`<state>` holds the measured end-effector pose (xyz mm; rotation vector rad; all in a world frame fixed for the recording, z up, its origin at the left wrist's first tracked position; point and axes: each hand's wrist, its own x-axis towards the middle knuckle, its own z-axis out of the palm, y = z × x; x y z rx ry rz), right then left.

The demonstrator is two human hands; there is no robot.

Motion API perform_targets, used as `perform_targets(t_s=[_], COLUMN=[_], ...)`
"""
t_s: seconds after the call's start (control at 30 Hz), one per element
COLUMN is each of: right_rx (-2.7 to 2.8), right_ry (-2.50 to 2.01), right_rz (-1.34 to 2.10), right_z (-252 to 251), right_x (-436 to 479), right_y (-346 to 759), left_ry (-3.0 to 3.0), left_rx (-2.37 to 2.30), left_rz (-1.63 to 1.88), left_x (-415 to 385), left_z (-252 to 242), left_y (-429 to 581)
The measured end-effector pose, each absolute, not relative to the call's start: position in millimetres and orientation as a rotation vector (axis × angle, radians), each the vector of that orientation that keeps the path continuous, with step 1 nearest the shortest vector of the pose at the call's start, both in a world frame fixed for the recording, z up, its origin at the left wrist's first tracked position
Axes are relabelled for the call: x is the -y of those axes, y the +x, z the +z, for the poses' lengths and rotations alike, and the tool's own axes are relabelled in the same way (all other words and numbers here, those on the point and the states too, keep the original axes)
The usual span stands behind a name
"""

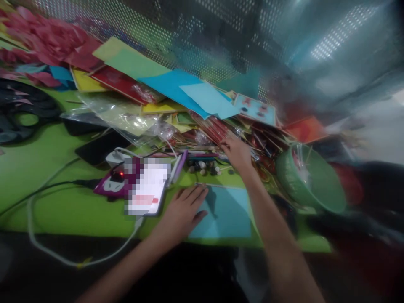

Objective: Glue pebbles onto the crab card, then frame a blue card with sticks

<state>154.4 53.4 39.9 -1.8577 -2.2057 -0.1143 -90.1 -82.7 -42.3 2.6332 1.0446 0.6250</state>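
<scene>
My left hand point(188, 205) lies with its fingers stretched out at the upper left corner of a light blue sheet of paper point(232, 216) on the green table. Farther back, my right hand point(237, 152) is at the near end of a bundle of thin reddish sticks point(212, 128). Its fingers are bent together, and what is between them is hidden. Several small dark and pale round pieces point(203, 168) lie between the paper and the pens. A dark shadow falls across the sheet.
A lit phone point(148, 189) leans by a purple power strip point(115, 181) with a white cable point(38, 240). At right stands a green bowl point(311, 179). Coloured paper point(189, 90) and plastic wrap point(126, 120) are piled at the back; pink crepe paper point(57, 38) lies far left.
</scene>
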Motion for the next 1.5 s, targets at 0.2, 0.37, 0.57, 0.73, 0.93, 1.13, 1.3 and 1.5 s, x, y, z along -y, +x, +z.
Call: perform_targets(t_s=[0.2, 0.37, 0.57, 0.73, 0.93, 1.13, 1.3, 1.5], right_rx=[2.206, 2.141, 1.995, 1.956, 2.297, 2.163, 2.206, 2.185], right_ry=[-2.090, -2.067, -2.052, -2.129, -1.893, -2.209, -2.144, -2.212], right_rz=[-0.289, -0.151, -0.124, -0.199, -0.195, -0.442, -0.364, -0.378], right_z=[37.3, 35.3, 38.5, 37.1, 28.3, 31.4, 26.0, 16.7], right_x=[-78.5, -82.3, -69.7, -47.2, -32.8, -34.9, -29.3, -30.3], right_y=[138.5, 141.5, 200.1, 236.0, 220.4, 217.3, 206.3, 192.2], left_ry=[2.597, 2.586, 2.580, 2.593, 2.624, 2.614, 2.606, 2.605], left_rx=[-1.054, -1.029, -1.008, -0.980, -0.983, -1.001, -1.002, -1.008], left_rz=[0.689, 0.704, 0.742, 0.777, 0.777, 0.746, 0.730, 0.757], left_x=[83.0, 82.3, 81.4, 80.1, 78.6, 78.8, 79.0, 79.2], left_z=[-42.7, -45.1, -51.4, -52.7, -53.4, -53.2, -52.0, -52.4], left_y=[-89.2, -90.2, -91.3, -91.0, -91.1, -92.3, -92.2, -90.9])
